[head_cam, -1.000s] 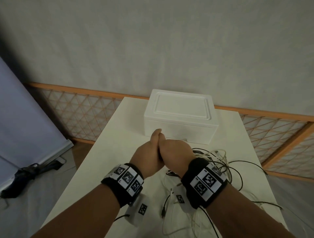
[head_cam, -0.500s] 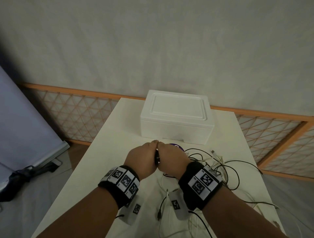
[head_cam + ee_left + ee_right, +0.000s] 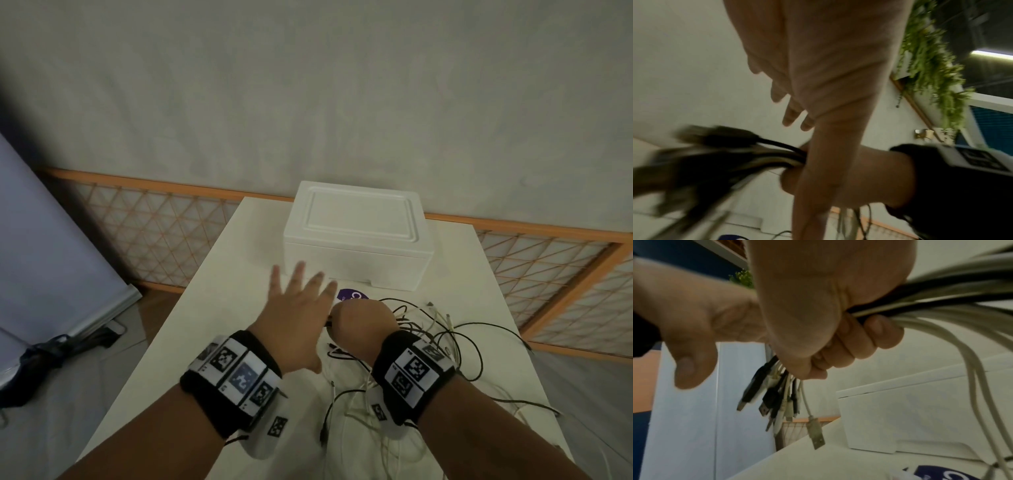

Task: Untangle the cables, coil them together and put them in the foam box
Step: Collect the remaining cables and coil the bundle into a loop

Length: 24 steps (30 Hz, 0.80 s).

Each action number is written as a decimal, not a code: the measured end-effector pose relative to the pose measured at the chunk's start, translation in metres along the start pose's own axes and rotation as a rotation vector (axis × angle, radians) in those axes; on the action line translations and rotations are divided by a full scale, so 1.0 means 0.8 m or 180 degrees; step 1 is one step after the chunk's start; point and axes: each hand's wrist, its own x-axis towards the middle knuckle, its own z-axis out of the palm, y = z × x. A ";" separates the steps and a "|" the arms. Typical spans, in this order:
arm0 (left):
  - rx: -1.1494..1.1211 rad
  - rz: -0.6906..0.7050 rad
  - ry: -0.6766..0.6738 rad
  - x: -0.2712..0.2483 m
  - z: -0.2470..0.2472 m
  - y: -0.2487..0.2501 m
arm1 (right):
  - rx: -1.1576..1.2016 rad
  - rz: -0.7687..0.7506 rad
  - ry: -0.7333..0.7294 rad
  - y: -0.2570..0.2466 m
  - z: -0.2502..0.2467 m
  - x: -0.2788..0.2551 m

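A bundle of black and white cables (image 3: 937,305) is gripped in my right hand (image 3: 359,325) (image 3: 838,340), fist closed, over the middle of the white table (image 3: 212,325). Their plug ends (image 3: 777,402) hang below the fist; the rest of the cables (image 3: 455,346) trail in loose loops over the table to the right. My left hand (image 3: 298,308) (image 3: 793,100) is just left of the fist, fingers spread and straight, holding nothing. The white foam box (image 3: 356,240) stands behind both hands with its lid on.
A purple round label (image 3: 352,295) lies on the table in front of the box. An orange lattice fence (image 3: 147,233) runs behind the table. A grey-blue panel (image 3: 41,240) leans at the left, with a dark bag (image 3: 30,356) on the floor.
My left hand was pressed against the right fist, both around the cable bundle; it has let go and now spreads its fingers forward. The right hand keeps the bundle and has sunk slightly.
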 end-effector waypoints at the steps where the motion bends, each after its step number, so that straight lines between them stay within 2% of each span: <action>1: -0.0082 0.0173 0.0091 0.005 0.000 0.012 | -0.0043 -0.0101 0.0042 -0.004 -0.002 -0.002; 5: -0.1804 0.0303 0.0442 0.023 0.019 0.019 | -0.0185 -0.0072 -0.0095 -0.007 -0.005 -0.005; 9: -0.2638 0.0141 0.0073 0.027 0.031 0.014 | -0.0414 -0.0111 -0.0055 -0.008 0.001 -0.009; 10: -0.2501 0.0107 0.0010 0.027 0.032 0.016 | -0.0393 -0.0109 -0.0090 -0.008 0.003 -0.010; 12: -0.1760 0.0087 0.0059 0.027 0.029 0.020 | -0.0310 -0.0122 -0.0114 -0.006 0.005 -0.010; 15: -0.0915 0.0193 0.0215 0.030 0.024 0.012 | -0.0021 -0.0092 0.0053 0.005 0.005 -0.014; 18: -0.0235 0.0158 0.0136 0.029 0.017 -0.007 | 0.0188 0.0037 0.0239 0.019 0.009 -0.022; 24: -0.0049 -0.0067 0.0138 0.032 0.016 -0.040 | 0.1008 0.0736 0.0020 0.072 0.020 -0.031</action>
